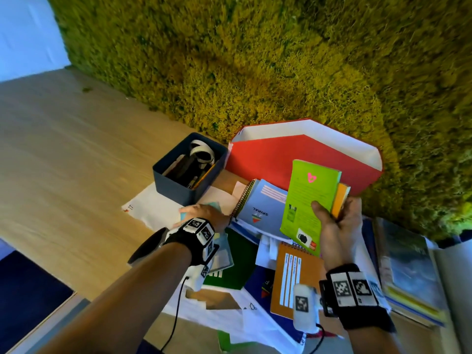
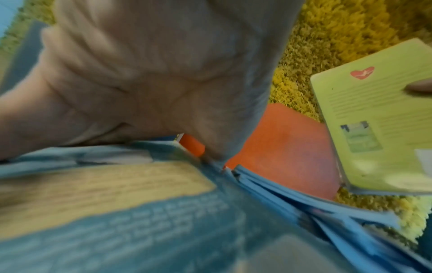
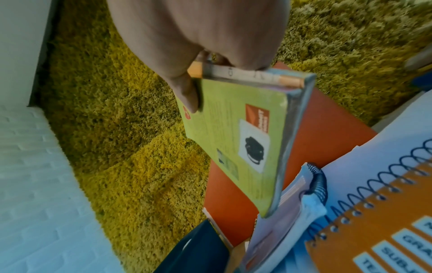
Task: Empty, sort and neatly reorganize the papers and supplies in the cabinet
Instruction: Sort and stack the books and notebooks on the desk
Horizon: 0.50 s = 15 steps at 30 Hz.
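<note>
My right hand [image 1: 337, 221] grips a lime-green paperback [image 1: 309, 200] upright above the paper pile, thumb on its back cover, with a thinner orange book [image 1: 341, 200] held behind it. The right wrist view shows the same green paperback [image 3: 238, 133] and the orange book's spine [image 3: 290, 81] under my right hand [image 3: 198, 37]. My left hand [image 1: 201, 213] lies low on the pile, its fingers curled over the far edge of a teal-blue book [image 1: 222, 256]. In the left wrist view the palm of that left hand [image 2: 140, 73] covers the teal-blue book [image 2: 117, 221], and the green paperback [image 2: 378, 120] shows at the right.
A dark blue bin [image 1: 178, 185] of supplies stands on the wooden top [image 1: 63, 149] beside a red file box [image 1: 268, 159], against a moss wall [image 1: 255, 60]. A light-blue spiral notebook [image 1: 263, 205], an orange spiral notebook [image 1: 288, 277], a green folder [image 1: 237, 261] and loose sheets lie scattered. Stacked books [image 1: 408, 272] sit at the right.
</note>
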Each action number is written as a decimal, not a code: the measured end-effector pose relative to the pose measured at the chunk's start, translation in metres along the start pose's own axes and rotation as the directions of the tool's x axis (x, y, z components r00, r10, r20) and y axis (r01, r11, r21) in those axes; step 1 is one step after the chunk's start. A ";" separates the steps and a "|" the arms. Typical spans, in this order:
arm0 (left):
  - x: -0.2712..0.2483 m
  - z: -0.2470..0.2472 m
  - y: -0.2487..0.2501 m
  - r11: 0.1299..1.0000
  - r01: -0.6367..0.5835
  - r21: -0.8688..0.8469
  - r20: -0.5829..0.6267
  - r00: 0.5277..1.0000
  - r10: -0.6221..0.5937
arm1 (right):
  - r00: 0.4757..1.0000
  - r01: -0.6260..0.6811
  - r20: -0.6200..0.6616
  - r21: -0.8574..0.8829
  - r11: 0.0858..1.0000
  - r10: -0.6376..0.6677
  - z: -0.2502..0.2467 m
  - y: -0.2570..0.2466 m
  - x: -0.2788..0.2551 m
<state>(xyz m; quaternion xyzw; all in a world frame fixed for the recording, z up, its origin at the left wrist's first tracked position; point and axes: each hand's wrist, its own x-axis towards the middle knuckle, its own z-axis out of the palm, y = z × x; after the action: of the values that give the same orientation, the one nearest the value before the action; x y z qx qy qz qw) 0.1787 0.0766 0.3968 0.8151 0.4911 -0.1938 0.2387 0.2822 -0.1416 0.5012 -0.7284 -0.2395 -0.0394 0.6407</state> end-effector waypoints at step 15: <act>-0.091 -0.075 0.035 0.514 -0.639 -0.572 -0.478 0.769 0.425 | 0.999 -0.003 0.052 0.034 0.999 0.002 0.025 -0.030 -0.012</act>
<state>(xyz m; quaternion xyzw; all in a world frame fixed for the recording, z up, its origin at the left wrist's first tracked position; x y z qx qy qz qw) 0.1759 0.0420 0.5146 0.7875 0.2768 0.2098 0.5090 0.2536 -0.1190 0.5198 -0.7185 -0.2559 -0.0154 0.6465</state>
